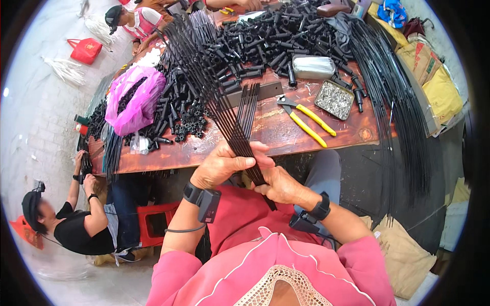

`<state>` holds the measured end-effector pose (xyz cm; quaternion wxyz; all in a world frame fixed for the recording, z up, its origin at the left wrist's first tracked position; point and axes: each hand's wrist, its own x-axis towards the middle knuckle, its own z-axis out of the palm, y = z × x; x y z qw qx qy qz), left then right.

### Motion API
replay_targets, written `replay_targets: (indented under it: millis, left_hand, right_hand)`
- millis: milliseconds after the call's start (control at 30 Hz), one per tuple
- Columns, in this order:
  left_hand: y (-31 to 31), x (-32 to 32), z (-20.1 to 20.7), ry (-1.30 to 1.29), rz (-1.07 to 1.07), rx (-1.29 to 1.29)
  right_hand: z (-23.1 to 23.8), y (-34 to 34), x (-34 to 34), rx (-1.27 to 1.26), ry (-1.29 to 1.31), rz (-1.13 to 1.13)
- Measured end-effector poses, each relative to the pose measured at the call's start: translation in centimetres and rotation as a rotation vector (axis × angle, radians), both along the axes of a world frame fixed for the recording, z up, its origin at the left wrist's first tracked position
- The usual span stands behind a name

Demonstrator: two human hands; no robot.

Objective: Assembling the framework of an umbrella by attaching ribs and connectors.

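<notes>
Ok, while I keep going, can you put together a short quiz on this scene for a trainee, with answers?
1. True or false: only the left hand holds the thin black rods; the right hand is free.
2. Multiple choice: where are the yellow-handled pliers?
A) in the left hand
B) in the right hand
C) on the table
3. Short answer: what colour is the big plastic bag toward the table's left side?

Key:
1. False; both hands grip them.
2. C
3. Pink, leaning to purple.
</notes>
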<state>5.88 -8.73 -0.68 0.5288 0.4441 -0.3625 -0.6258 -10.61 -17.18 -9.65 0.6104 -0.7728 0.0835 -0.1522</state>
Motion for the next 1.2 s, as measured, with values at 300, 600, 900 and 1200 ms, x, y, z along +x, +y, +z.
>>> replay_targets:
  millis: [300, 600, 900, 1200]
  left_hand:
    - [3.9, -0.1, -0.1, -0.244, 0.242, 0.068]
    - [2.2, 0.9, 3.6, -0.220, 0.400, -0.315]
    - [-2.4, 1.1, 5.0, -0.290, 0.151, -0.270]
    - [-4.2, 0.8, 8.3, -0.156, 0.265, -0.421]
  right_hand:
    - [-2.8, -0.9, 0.7, -0.338, 0.005, -0.117]
    - [-7.7, -2.8, 1.2, -0.397, -0.027, -0.085]
    - [-9.5, -3.8, 1.7, -0.152, 0.294, 0.044]
    - [-12.8, -2.9, 1.5, -0.012, 0.267, 0.084]
